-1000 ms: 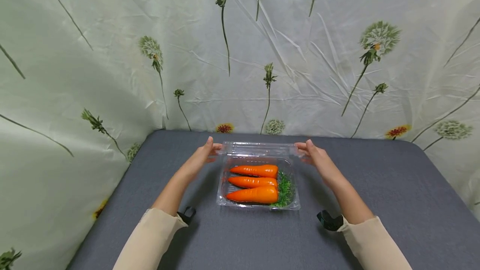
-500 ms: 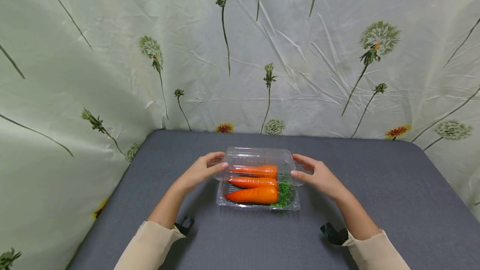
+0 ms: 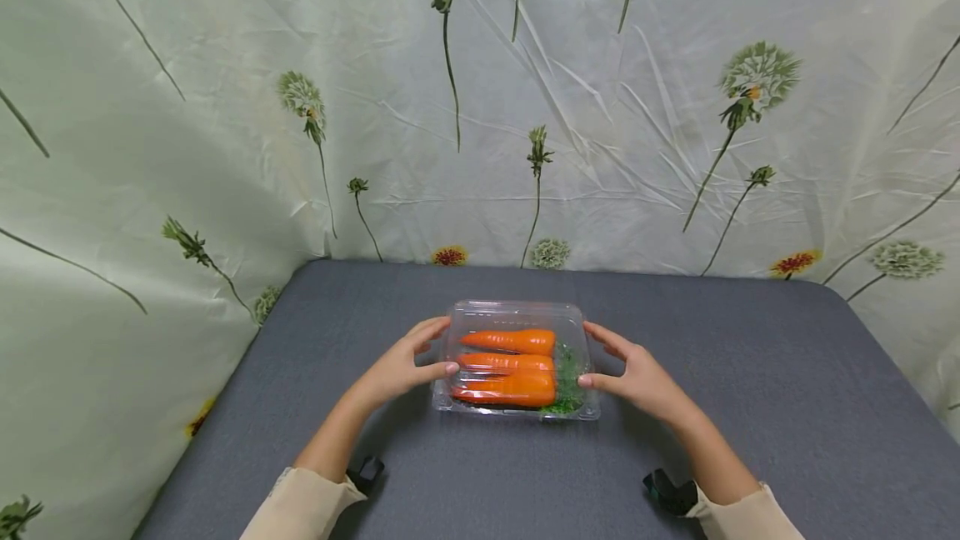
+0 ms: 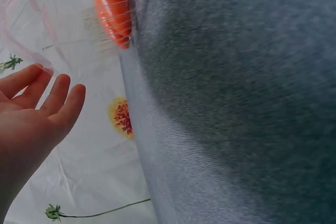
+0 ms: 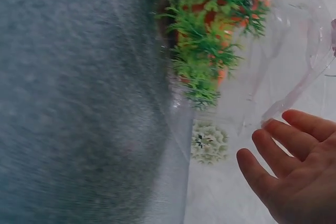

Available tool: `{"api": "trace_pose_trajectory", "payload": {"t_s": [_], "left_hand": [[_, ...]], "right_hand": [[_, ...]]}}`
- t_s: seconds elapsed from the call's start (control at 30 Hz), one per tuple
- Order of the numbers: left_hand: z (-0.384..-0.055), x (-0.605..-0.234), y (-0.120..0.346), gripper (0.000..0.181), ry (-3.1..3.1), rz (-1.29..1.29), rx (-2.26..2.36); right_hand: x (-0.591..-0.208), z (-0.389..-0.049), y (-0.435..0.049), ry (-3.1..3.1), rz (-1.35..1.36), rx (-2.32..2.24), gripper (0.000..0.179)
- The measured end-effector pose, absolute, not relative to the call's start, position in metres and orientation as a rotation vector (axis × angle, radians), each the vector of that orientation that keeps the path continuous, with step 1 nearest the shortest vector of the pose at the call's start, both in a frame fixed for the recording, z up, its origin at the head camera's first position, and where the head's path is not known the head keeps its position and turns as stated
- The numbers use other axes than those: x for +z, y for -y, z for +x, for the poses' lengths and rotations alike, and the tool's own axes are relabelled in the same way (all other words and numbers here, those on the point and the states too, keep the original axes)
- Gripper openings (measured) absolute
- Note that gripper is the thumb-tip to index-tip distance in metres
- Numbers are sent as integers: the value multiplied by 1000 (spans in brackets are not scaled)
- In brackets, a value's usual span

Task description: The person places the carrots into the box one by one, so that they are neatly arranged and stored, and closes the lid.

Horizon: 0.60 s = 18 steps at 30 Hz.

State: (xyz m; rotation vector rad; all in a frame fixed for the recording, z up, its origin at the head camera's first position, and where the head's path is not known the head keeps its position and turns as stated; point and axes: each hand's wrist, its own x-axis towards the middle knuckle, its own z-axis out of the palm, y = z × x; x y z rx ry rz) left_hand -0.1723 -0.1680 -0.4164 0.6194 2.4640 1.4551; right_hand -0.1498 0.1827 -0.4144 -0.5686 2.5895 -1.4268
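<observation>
A hinged clear plastic food container [image 3: 517, 413] stands mid-table, its lid [image 3: 517, 312] lowered at a slight tilt over the base. Through the plastic show three orange carrots [image 3: 506, 391], side by side with tips to the left. Feathery green sprigs [image 5: 205, 40] fill the right end. My left hand [image 3: 397, 365] holds the lid's left side, thumb near the front and fingers farther back. Opposite it, my right hand [image 3: 637, 373] holds the right side the same way. Both wrist views show fingertips at the lid's edge [image 5: 287, 100].
A dark grey cloth covers the table [image 3: 517, 482]. Behind and to the left hangs a pale curtain [image 3: 637, 148] printed with flowers. Each wrist wears a black strap with a camera [image 3: 670, 493], just below the cream sleeves [image 3: 303, 505].
The lid has swung forward and down from near upright at the back to over the carrots. Both hands have come toward the front with it, while the base stays in place.
</observation>
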Motion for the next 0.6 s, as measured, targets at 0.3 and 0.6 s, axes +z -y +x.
{"api": "trace_pose_trajectory", "payload": {"t_s": [0.3, 0.6], "left_hand": [[-165, -421, 169, 74, -2520, 639, 1391], [-159, -425, 171, 77, -2458, 672, 1453]], "right_hand": [[-427, -142, -180, -2648, -553, -1405, 82], [-430, -141, -181, -2600, -590, -1431, 85]]}}
